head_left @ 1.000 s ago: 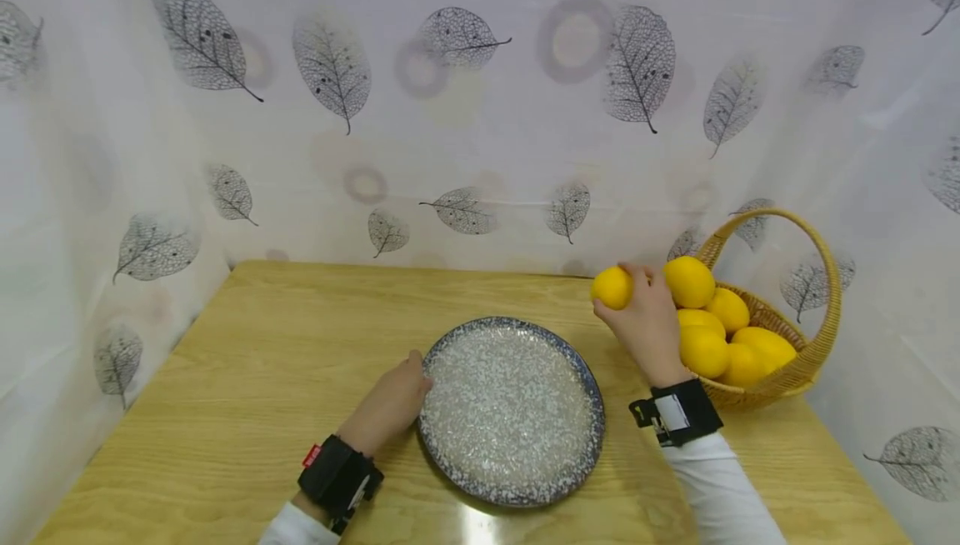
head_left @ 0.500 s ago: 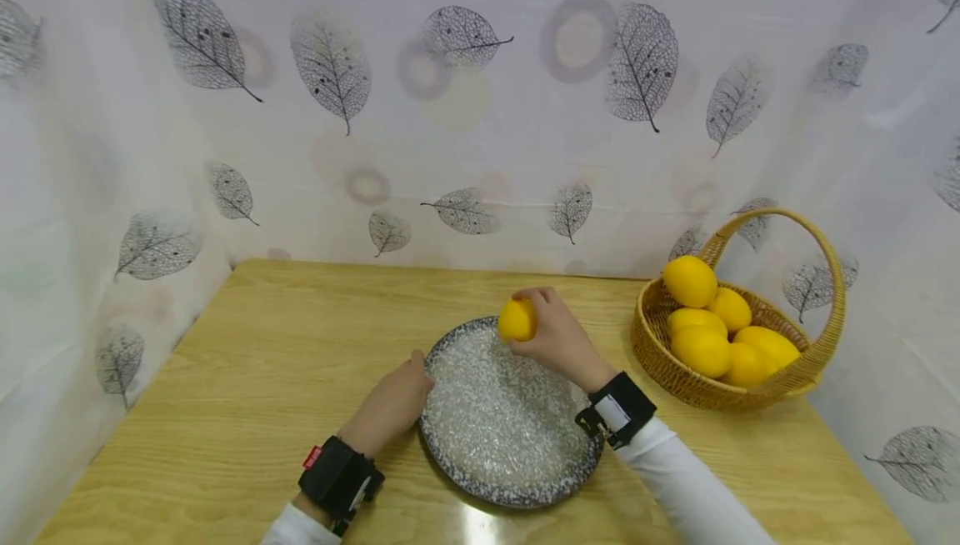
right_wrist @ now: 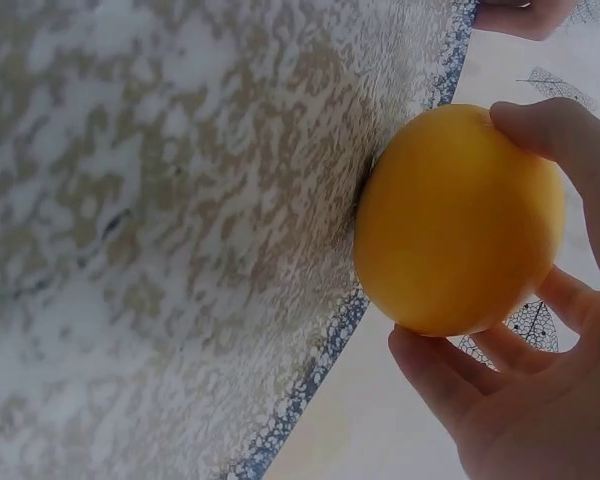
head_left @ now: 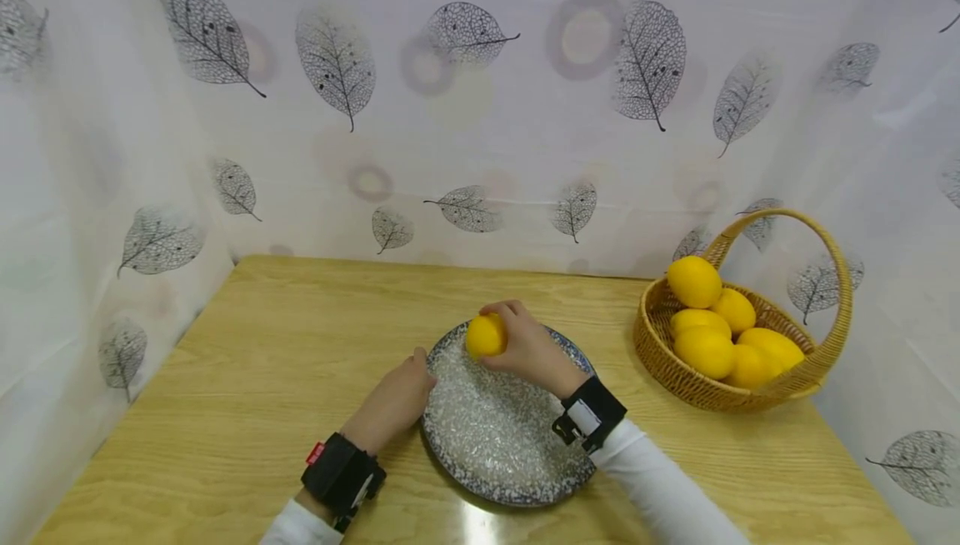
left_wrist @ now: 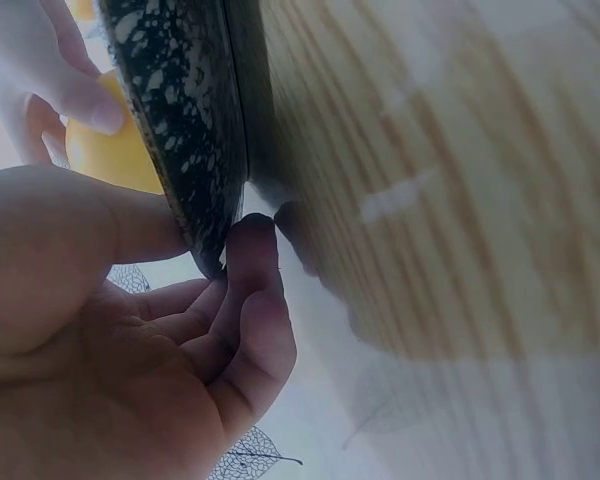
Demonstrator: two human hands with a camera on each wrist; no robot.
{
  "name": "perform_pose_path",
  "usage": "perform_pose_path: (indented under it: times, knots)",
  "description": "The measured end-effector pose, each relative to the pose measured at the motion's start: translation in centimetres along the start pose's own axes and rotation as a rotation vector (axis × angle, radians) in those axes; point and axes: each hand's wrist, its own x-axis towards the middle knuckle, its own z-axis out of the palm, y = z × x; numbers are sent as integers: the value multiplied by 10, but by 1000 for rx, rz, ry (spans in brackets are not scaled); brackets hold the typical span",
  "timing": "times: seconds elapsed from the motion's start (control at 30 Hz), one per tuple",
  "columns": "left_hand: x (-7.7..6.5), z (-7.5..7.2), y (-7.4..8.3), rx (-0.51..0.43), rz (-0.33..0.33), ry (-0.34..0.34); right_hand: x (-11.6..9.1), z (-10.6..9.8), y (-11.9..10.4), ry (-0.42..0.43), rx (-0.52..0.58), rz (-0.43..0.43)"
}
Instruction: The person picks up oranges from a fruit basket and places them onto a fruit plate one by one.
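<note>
Shifted left, away from the basket [head_left: 671,374] at frame right, one yellow fruit [head_left: 485,337] has reached the upper left of the plate [head_left: 495,445], apparently touching it; the right hand [head_left: 531,353] curls thumb and fingers around the fruit, while the left hand [head_left: 393,395] pinches the plate.

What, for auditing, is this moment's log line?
left hand: grips round speckled grey plate | right hand: holds round yellow fruit at plate | tan wicker basket: more fruit

Right hand [right_wrist: 550,400] grips yellow fruit [right_wrist: 455,225], touching speckled plate [right_wrist: 180,200]; left hand [right_wrist: 530,16] at rim [right_wrist: 305,395].
</note>
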Motion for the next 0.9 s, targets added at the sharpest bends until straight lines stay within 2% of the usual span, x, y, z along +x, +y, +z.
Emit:
perform_pose_path:
  times: [0.13,0.4,0.7,0.9]
  knots:
    - [-1,0,0,-3,-7,-14,0,1,-2,0,-7,-14]
    - [-2,-1,1,-20,-9,-22,1,3,-4,-10,-97,-55]
    - [-2,-2,1,-14,-9,-22,1,3,-7,-8,-44,-81]
    - [-5,-5,2,-19,28,-6,1,4,-8,-11,-54,-61]
